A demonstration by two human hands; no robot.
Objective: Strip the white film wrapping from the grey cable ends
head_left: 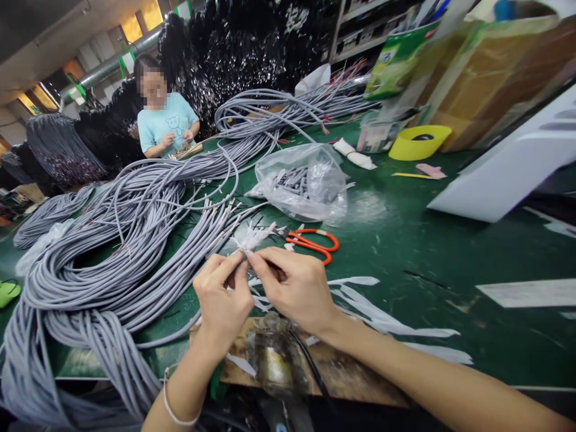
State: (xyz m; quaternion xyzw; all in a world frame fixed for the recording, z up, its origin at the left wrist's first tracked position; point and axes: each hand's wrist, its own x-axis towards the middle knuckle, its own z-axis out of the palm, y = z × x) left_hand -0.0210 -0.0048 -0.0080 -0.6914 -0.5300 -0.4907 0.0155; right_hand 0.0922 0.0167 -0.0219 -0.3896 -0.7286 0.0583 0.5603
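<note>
Head view: left hand (222,300) and right hand (294,288) both pinch narrowly a white frayed tuft of wire ends (252,238) at their 12 o'clock; heap of grey round cables (112,252) at 9 o'clock apparently awaits, orange-handled scissors (315,243) lie at 1 o'clock.

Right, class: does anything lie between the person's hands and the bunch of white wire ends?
Nothing visible does. The left hand and the right hand both pinch the white wire ends directly. The orange scissors lie on the green table just beyond, apart from the hands.
</note>
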